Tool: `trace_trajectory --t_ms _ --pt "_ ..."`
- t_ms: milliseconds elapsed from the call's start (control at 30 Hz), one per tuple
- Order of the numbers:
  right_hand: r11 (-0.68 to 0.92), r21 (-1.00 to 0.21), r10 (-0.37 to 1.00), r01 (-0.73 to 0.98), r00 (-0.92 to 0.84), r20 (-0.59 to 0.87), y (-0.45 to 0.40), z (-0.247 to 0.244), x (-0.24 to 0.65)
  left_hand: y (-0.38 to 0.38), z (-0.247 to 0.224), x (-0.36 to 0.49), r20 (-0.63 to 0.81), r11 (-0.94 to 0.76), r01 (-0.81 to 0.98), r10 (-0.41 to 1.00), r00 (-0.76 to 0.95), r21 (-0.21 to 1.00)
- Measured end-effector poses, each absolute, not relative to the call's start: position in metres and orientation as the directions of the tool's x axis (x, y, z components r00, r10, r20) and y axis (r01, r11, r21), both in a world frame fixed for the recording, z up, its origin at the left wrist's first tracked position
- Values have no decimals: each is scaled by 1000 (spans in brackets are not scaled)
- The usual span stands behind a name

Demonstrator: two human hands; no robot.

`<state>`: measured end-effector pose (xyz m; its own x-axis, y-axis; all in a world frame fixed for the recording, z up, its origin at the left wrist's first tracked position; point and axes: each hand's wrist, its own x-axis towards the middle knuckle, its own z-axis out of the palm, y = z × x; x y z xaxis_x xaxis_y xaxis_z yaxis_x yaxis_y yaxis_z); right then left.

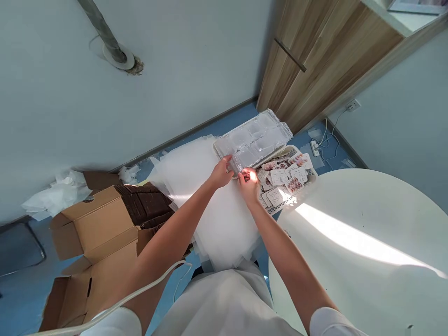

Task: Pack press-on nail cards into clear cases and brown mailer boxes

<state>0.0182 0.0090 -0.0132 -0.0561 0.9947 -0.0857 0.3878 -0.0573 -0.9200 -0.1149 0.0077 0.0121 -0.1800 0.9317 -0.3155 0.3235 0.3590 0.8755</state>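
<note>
You face glossy, clear plastic packs (257, 135); matt, milky sheets (224, 226); printed cards (279, 177) that look like paper; a carton (101, 221) of matt cardboard; a smooth round tabletop (371, 200); a wood-grained cabinet (325, 51).

Pipe (107, 35) entering wall (196, 60); power strip (315, 149) on floor (24, 303).

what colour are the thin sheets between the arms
The sheets are milky white, best seen in the head view.

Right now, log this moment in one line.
left hand: at near end of clear plastic packs | right hand: at same end, grip unclear | nail-design cards: in basket beside packs
</note>
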Motion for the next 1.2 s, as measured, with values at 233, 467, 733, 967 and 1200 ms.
trace_trajectory --t_ms 233,467,733,967,1200 --pt "-15 -952 997 305 -63 -36 -6 14 25 -15 36 -115 -140 204 431 974 -177 879" --pt "-95 -995 995 32 29 -94 -51 47 46 -69 65 -97 -124 193 435 975 -183 880" --pt "-169 -973 978 -155 98 -185 -157 83 71 -179 87 -78 -306 305 -27 947 -93 952" --pt "-238 -943 950 -234 144 -275 -261 101 107 -260 97 -59 -469 499 -319 867 170 806" --pt "-306 -895 898 -324 216 -385 -330 112 141 -294 103 -26 -485 591 -259 790 375 764"
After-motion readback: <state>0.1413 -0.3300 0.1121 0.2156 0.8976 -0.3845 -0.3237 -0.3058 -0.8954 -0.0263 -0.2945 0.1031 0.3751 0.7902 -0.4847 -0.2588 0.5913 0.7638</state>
